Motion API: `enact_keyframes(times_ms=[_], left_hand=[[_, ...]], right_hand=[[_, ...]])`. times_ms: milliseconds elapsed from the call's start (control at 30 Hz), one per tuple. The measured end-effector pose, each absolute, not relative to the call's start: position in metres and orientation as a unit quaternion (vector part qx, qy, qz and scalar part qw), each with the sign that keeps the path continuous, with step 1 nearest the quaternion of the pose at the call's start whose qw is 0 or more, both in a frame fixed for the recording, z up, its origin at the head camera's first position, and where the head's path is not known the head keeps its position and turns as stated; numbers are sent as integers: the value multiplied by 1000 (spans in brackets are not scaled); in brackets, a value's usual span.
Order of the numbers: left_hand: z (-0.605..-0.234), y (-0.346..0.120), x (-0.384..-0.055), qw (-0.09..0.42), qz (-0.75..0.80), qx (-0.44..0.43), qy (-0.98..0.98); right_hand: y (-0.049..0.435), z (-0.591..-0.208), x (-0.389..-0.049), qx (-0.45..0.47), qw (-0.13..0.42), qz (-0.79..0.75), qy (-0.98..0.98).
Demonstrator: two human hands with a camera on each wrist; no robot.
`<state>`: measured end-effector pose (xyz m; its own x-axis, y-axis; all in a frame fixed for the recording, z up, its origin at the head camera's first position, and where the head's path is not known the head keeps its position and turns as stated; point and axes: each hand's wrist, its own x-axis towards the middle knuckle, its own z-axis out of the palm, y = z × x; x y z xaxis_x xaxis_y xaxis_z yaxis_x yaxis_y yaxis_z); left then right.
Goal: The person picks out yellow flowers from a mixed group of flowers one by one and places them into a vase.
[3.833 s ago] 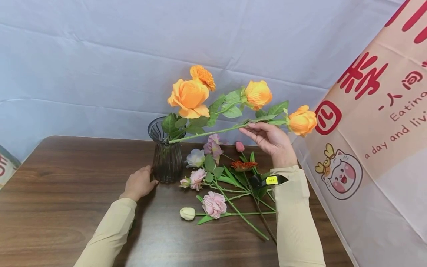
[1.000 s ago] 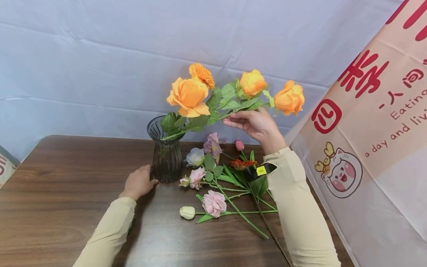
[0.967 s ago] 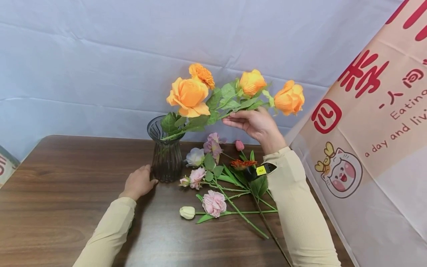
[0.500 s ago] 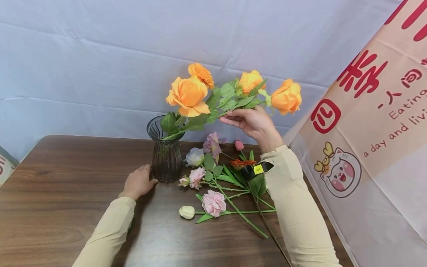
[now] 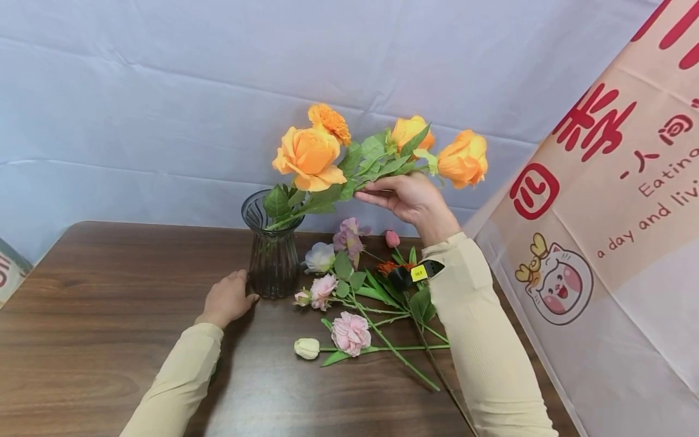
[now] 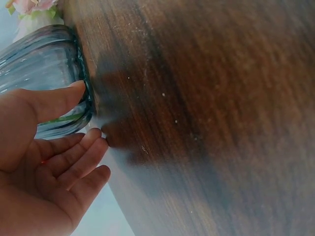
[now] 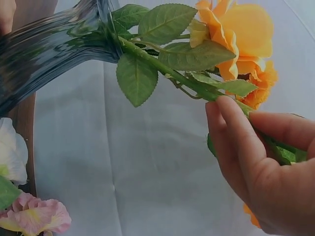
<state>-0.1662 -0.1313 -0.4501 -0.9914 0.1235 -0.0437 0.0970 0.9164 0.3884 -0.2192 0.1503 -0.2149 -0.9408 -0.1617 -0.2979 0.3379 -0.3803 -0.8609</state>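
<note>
A dark ribbed glass vase (image 5: 273, 267) stands upright on the wooden table, holding a large orange rose (image 5: 308, 158), an orange carnation-like flower (image 5: 329, 123) and a smaller orange rose (image 5: 409, 133). My left hand (image 5: 226, 297) holds the vase low at its base; in the left wrist view the thumb lies against the glass, with the fingers at its other side. My right hand (image 5: 412, 197) pinches the leafy stem (image 7: 162, 69) of another orange rose (image 5: 463, 159) between thumb and fingers. That stem slants down left into the vase's mouth, its bloom out to the right.
Several flowers lie right of the vase: a pink carnation-like bloom (image 5: 351, 334), a white tulip (image 5: 307, 348), a pale blue flower (image 5: 319, 258), a purple flower (image 5: 349, 238) and a pink tulip (image 5: 392, 238). A pale cloth backdrop (image 5: 164, 121) rises behind, a printed banner (image 5: 617, 212) at right.
My right hand has moved left and up, carrying the rose's stem end from in front of the vase rim into its mouth. Lately it creeps slightly left. My left hand stays put.
</note>
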Motion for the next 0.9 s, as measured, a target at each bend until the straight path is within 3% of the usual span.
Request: enact_keyframes(times_ms=[900], left_hand=[[-451, -129, -165, 35, 197, 56, 978]], right_hand=[[137, -220, -220, 43, 180, -809, 558]])
